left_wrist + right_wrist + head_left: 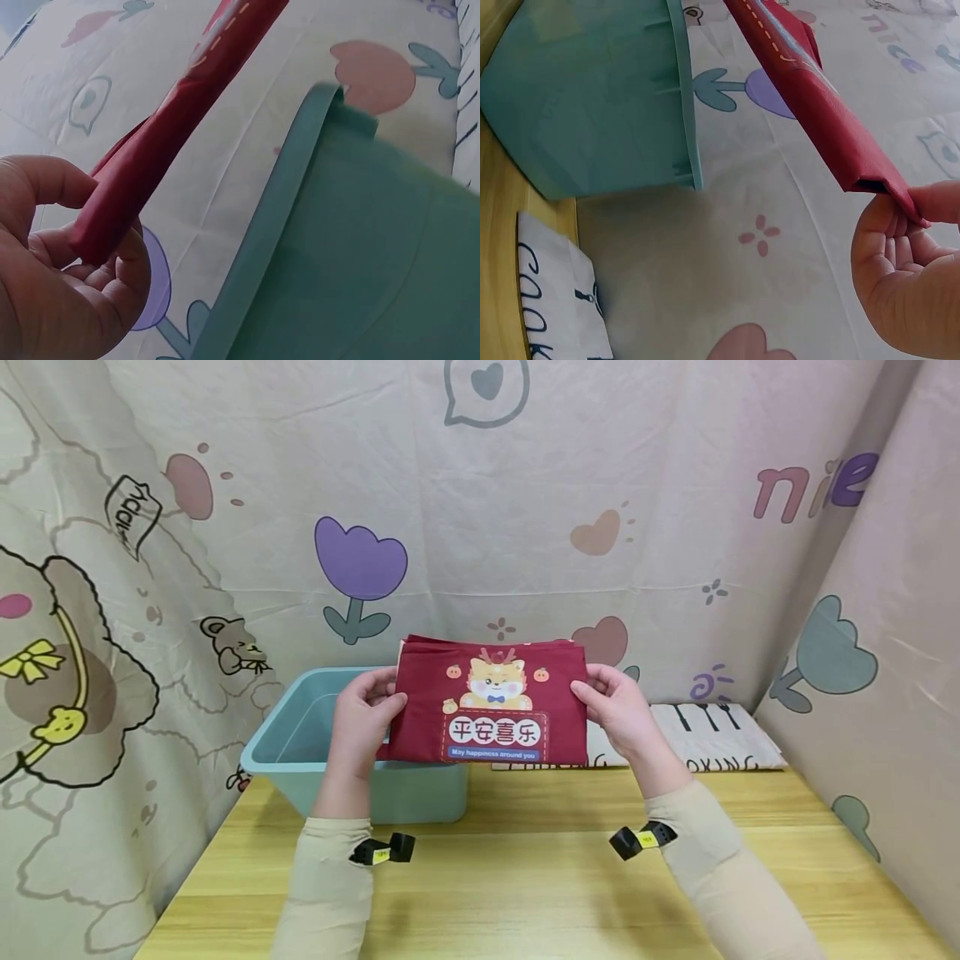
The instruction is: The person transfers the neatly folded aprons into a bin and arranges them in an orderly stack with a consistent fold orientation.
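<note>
Each grip, left hand and right hand, pinches the folded red cloth; only the head view shows its printed front, wrist views its edge.

Cartoon-print curtain behind wooden table

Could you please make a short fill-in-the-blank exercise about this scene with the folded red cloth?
1. Both hands hold a folded ____ cloth printed with a cartoon animal.
2. The left hand holds the cloth beside a teal plastic ____.
3. The bin stands on a ____ table.
4. The right hand grips the cloth's ____ edge.

Missing words: red; bin; wooden; right
</note>
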A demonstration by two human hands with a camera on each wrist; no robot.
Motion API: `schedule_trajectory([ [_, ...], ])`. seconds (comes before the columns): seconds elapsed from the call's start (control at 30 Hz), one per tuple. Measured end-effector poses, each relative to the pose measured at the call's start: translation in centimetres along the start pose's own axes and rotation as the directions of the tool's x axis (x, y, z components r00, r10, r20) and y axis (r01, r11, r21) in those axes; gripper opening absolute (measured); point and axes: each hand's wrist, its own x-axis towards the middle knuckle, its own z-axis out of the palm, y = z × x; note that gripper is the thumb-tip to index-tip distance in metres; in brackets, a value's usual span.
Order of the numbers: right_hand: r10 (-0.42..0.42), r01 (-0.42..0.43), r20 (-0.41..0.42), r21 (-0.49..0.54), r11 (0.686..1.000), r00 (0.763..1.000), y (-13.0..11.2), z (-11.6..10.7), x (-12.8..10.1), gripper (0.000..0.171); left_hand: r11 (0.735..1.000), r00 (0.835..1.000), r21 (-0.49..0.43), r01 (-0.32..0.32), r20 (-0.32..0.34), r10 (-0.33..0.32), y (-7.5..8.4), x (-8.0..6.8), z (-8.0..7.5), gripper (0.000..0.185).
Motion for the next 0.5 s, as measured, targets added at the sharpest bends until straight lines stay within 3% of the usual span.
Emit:
schedule_trajectory([
  [0.5,0.048,-0.048,0.007,0.06,0.997,0.999,-0.1,4.8,2.4,0.029,0.992,0.992,0.114,0.052,-0.116,-0.038,0.8,1.6,-3.4,0.041],
])
